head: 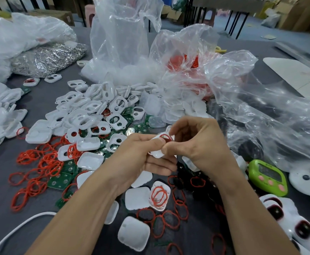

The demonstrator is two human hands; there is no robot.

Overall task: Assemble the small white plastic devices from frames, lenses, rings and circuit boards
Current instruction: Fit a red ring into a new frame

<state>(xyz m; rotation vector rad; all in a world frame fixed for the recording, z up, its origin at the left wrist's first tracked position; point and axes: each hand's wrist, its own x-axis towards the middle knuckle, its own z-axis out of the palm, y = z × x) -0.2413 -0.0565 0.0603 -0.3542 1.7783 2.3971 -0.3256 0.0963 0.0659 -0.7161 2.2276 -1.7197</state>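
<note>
Above the middle of the table, my left hand [141,159] and my right hand [196,142] together hold one small white plastic frame [158,153] with a red ring [166,137] lying in it. My left thumb presses on the frame's top, and my right thumb and fingers pinch its right end at the ring. White frames [95,115] lie heaped beyond my hands. Loose red rings [38,168] spread at the left, green circuit boards [59,181] among them. White lens covers [134,233] lie near my forearms.
Clear plastic bags [124,39] of parts stand at the back, one with red rings [185,61]. A green timer [268,176] sits at the right, finished devices [288,218] beside it. A white cable [16,229] crosses the lower left. A silvery bag [47,57] lies back left.
</note>
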